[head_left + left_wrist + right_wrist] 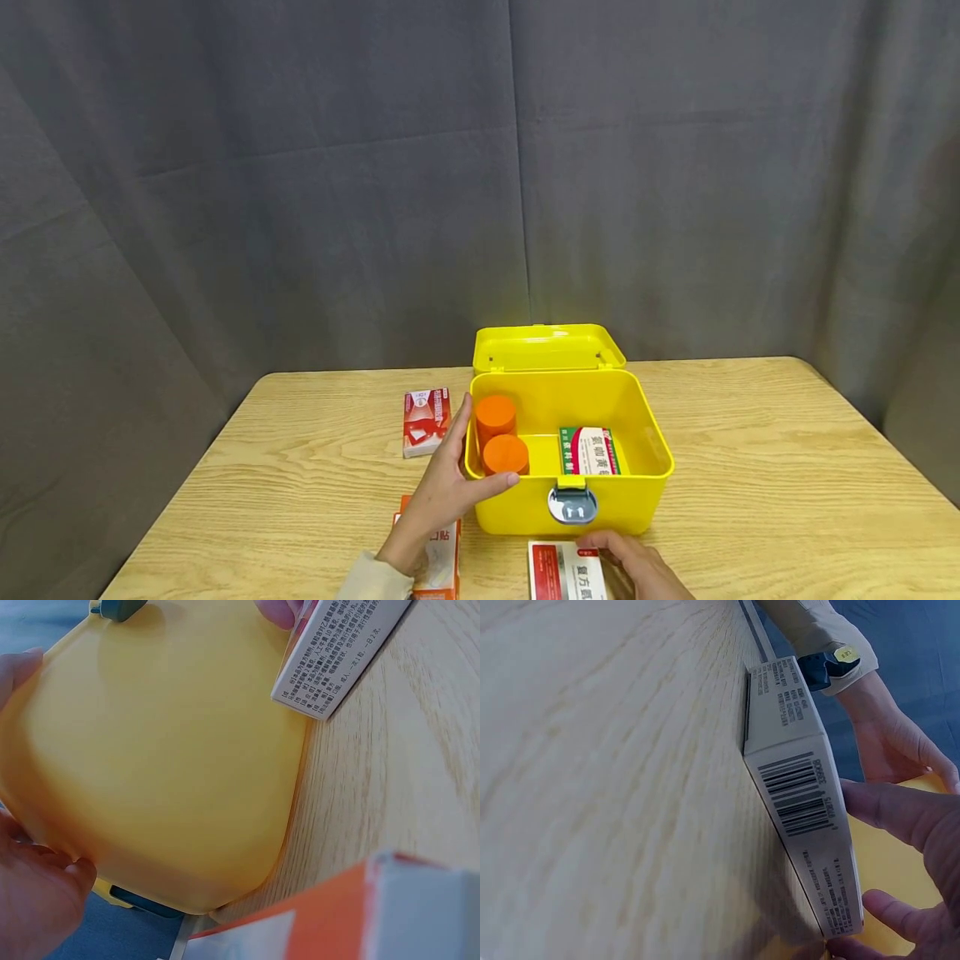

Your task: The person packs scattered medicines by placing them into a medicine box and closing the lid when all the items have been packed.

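A yellow medicine case [555, 507] stands with its lid [547, 348] raised at the back. My left hand [442, 492] holds its front left corner, thumb along the front rim and fingers on the left side. Inside are two orange-capped bottles [506, 455] and a green-and-white medicine box [589, 452]. In front of the case lies a white-and-red medicine box [567, 572]. My right hand [637, 567] grips this box at its right end; the right wrist view shows thumb and fingertips at its edge, beside the barcode face [802, 802].
A red medicine box [426, 422] lies left of the case. An orange-and-white box [438, 560] sits partly under my left forearm, close to the camera in the left wrist view. The wooden table [765, 467] ends at a grey curtain [375, 183] behind.
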Tool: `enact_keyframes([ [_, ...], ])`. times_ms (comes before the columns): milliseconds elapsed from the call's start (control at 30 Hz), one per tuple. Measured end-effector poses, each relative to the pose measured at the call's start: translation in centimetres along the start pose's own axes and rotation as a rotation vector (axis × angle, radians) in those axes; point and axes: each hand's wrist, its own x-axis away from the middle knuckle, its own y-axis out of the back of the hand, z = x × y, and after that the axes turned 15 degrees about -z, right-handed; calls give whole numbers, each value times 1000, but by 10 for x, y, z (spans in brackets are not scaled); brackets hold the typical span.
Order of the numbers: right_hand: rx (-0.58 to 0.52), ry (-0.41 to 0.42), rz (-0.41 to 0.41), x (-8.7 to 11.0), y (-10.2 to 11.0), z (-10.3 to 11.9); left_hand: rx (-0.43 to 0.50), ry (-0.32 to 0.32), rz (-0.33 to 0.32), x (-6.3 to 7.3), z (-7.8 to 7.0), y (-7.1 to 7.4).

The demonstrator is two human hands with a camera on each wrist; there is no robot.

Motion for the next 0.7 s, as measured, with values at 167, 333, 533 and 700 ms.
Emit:
enact_keyframes([
  [167, 15, -27, 1, 0, -2, -1, 11, 9, -2, 0, 0, 0],
  [333, -44, 18, 4, 0, -3, -2, 19, 15, 0, 0, 0, 0],
  [533, -147, 38, 1, 3, -5, 2, 13, 18, 3, 0, 0, 0],
  [700, -339, -102, 26, 5, -4, 5, 5, 17, 2, -1, 0, 0],
])
